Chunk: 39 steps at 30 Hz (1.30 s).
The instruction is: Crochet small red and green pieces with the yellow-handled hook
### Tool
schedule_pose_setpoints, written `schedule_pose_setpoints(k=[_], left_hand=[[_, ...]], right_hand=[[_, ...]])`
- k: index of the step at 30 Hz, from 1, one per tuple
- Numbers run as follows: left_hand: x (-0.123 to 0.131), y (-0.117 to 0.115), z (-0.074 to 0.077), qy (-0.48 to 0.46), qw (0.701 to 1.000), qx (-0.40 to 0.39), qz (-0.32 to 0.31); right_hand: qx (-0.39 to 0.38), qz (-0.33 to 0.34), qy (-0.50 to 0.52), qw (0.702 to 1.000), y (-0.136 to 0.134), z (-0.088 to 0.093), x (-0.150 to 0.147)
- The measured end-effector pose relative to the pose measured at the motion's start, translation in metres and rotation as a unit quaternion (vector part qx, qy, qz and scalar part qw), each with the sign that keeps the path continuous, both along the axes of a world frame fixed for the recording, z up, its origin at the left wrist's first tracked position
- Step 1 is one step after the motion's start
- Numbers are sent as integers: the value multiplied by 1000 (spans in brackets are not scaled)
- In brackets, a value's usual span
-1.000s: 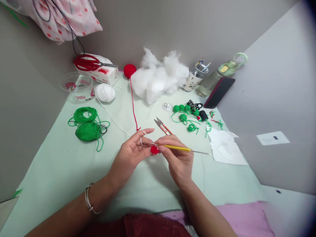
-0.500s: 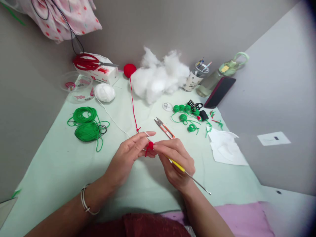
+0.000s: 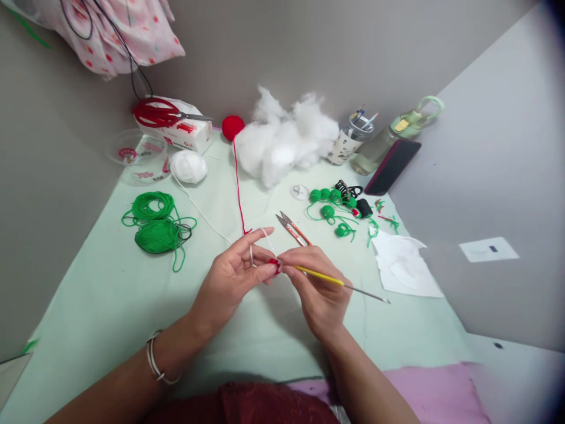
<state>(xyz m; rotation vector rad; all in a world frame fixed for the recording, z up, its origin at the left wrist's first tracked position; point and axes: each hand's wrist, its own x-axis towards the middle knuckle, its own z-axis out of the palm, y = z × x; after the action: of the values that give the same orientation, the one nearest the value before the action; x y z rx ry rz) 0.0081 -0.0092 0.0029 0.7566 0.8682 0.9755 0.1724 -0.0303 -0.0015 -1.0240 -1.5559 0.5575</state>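
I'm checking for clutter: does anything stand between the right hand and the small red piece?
Nothing visible does: the right hand, holding the yellow-handled hook, has its fingertips right at the red piece, which the left hand pinches. The snips lie beyond the hands, partly hidden by the right one, not in between.

Looks like a home craft corner: pale green table [image 3: 110, 306] against grey walls [image 3: 371, 53], white yarn ball [image 3: 189, 166], green yarn [image 3: 156, 237], fluffy white fibre [image 3: 282, 144], domestic water bottle [image 3: 380, 146], dotted pink fabric [image 3: 119, 41] hanging upper left.
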Motion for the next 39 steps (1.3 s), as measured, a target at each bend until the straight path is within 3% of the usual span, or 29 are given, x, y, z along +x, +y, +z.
schedule_pose_setpoints(k=[5,8,16,28,33,36,39], left_hand=[[2,-3,3,21,1000,-17,11],[2,-4,4,-18,999,-41,-7],[-4,-1,5,-72,992,-88,-50],[-9,5,5,-72,994,-71,-31],[-4,2,1,-57,997,-43,-28],[-2,1,0,-53,997,-38,-31],[-2,1,2,-54,997,-50,-32]], right_hand=[[74,-55,-102,991,-8,-14,0],[116,-47,-130,984,-11,-17,0],[-30,10,70,997,3,-3,-2],[-110,43,277,953,9,-5,8],[-165,90,244,951,9,-6,6],[-151,81,183,968,6,-7,4],[-137,86,192,968,5,-9,3]])
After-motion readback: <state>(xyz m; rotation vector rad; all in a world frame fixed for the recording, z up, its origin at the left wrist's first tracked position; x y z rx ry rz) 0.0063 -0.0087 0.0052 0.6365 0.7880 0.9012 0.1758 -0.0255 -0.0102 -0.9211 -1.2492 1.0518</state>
